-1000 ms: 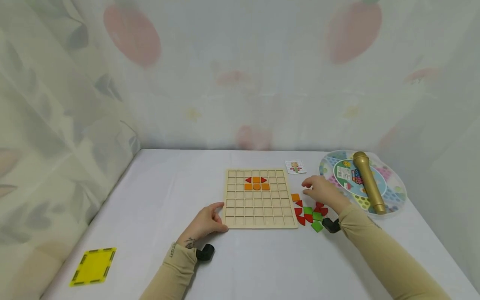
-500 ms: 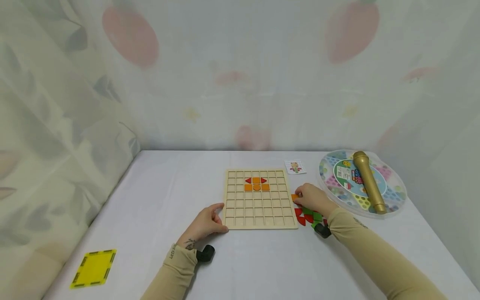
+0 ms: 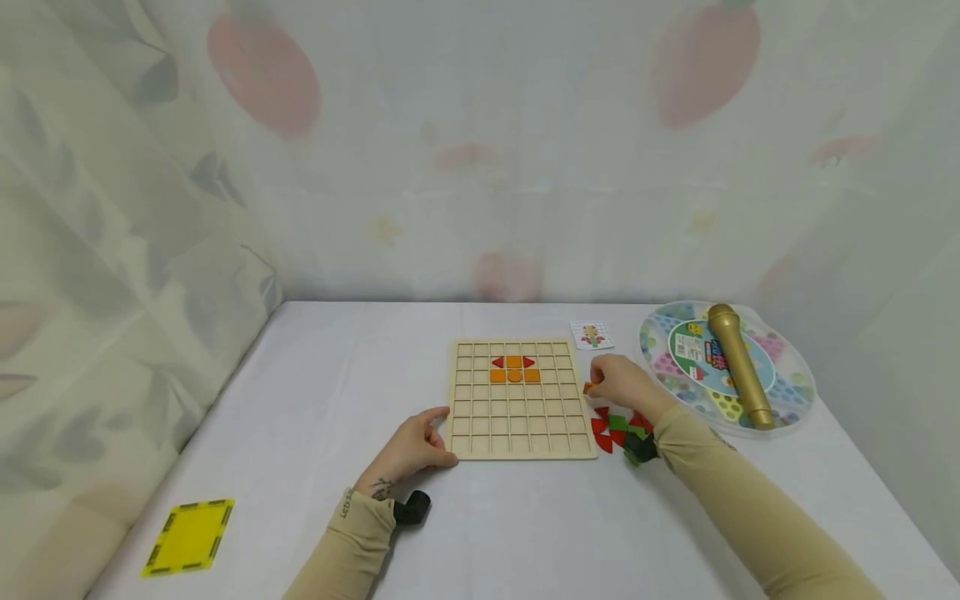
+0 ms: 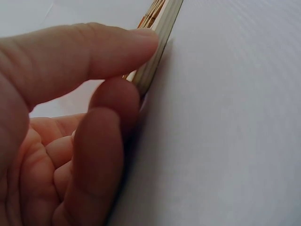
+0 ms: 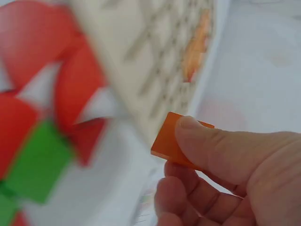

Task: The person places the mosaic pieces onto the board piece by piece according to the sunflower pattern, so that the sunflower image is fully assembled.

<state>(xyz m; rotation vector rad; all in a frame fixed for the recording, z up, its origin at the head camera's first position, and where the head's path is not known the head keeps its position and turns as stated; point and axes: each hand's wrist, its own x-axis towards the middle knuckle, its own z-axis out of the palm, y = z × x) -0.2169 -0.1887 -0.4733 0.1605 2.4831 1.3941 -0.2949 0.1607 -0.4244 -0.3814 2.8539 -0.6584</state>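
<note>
My right hand point(image 3: 624, 383) pinches an orange square tile point(image 5: 166, 141) between thumb and fingers, just off the right edge of a wooden grid board point(image 3: 517, 421). On the board, orange squares, an orange round piece point(image 3: 514, 376) and two red triangles point(image 3: 528, 362) sit in cells of the upper rows. My left hand point(image 3: 408, 446) holds the board's near left corner, the thumb point(image 4: 141, 44) on its edge and curled fingers close beside it. Loose red pieces point(image 3: 603, 443) and green squares point(image 3: 617, 422) lie by the board's right side, partly hidden under the right wrist.
A small pattern card point(image 3: 592, 335) lies behind the right hand. Farther right, a gold microphone point(image 3: 738, 367) rests on a round patterned plastic case point(image 3: 660, 321). A yellow square frame piece point(image 3: 187, 537) lies at the front left of the white table.
My right hand came down to the orange square by the board, pinched it, and has raised it slightly away from the loose pieces. The left hand stays at the board's corner.
</note>
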